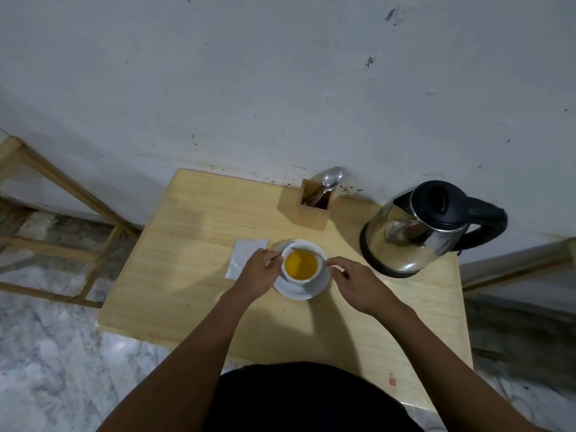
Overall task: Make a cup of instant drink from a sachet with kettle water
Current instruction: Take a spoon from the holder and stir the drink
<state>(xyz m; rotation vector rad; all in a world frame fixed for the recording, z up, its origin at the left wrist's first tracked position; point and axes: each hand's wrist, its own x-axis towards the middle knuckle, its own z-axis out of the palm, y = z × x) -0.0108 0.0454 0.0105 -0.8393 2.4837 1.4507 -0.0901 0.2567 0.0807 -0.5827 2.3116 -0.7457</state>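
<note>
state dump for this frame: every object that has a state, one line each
cup: upright on saucer, holds orange drink.
saucer: flat, under cup.
sachet: lying flat left of saucer.
kettle: upright, lid shut, untouched.
spoon holder: upright, spoons standing inside.
left hand: fingers curled at cup's left side; grip unclear.
right hand: pinches thin spoon at cup's right rim.

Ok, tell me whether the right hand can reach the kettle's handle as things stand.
Probably yes: bare table separates the right hand from the kettle, whose handle points right, away from the cup. Its fingers seem to pinch something thin, which must go down first.
</note>
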